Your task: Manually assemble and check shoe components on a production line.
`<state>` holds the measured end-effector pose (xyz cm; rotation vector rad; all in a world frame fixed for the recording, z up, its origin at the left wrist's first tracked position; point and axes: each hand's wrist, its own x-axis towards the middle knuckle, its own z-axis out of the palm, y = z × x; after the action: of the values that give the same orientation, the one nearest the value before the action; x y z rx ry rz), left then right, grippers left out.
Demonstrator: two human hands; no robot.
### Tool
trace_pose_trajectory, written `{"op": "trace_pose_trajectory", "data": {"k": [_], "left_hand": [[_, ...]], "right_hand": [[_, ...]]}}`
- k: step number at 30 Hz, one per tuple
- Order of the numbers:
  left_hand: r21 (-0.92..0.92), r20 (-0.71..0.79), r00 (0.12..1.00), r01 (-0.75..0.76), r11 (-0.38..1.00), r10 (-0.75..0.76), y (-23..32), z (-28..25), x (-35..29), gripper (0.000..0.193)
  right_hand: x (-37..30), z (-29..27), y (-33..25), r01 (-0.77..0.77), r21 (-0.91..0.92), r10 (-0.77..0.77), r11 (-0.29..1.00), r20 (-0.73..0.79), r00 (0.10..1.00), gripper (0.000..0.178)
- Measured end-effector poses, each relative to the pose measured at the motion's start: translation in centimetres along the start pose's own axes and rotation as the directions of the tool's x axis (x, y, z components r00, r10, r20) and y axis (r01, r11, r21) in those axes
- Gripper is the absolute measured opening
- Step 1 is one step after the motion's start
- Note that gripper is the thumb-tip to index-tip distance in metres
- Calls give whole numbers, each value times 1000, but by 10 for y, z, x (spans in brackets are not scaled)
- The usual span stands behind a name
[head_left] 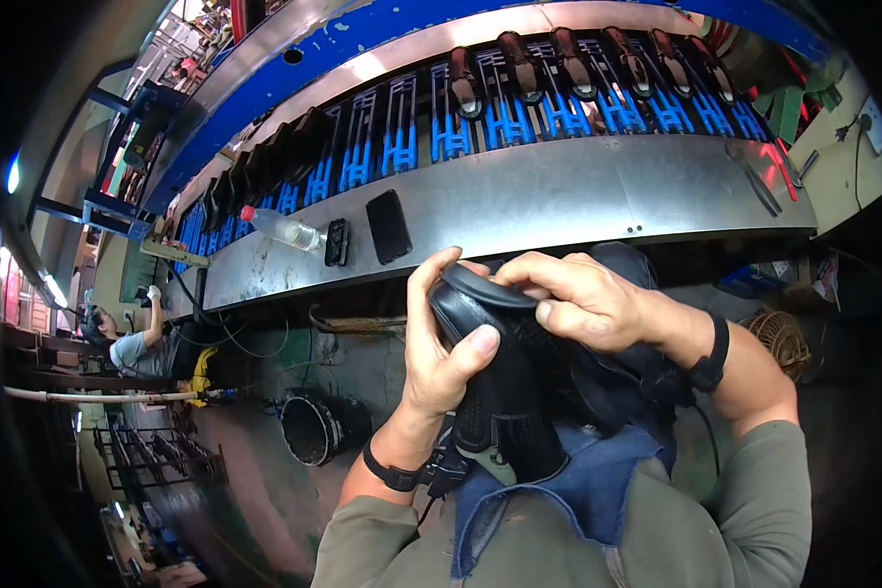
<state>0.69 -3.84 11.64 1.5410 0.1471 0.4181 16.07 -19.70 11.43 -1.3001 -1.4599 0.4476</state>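
A black shoe [495,387] is held in front of my lap, its upper hanging toward the denim apron [568,490]. My left hand [431,358] wraps round its upper end, thumb on one side and fingers on the other. Across that end lies a smooth black piece with a curved rim [485,288], which looks like a sole. My right hand [593,304] pinches the right end of this piece between thumb and bent fingers. Whether the piece is fixed to the shoe cannot be seen.
Beyond my hands runs a metal ledge [549,196] with a phone [389,226], a small black object [337,242] and a plastic bottle [284,227]. Behind it, a rack of blue supports [451,132] carries several shoes. A black bucket [318,428] stands on the floor; another person [142,351] is far left.
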Motion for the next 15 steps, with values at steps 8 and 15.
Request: {"op": "trace_pose_trajectory", "data": {"k": [8,15], "left_hand": [[-120,-48,985,160,980,-167,-40,-4,-6,80],[-641,308,808,566,518,-501,-122,-12,-10,75]], "right_hand": [[-15,40,-40,-289,-523,310,802,-50,949,63],[-115,83,-50,-316,-583,330,749,-86,940,68]]}}
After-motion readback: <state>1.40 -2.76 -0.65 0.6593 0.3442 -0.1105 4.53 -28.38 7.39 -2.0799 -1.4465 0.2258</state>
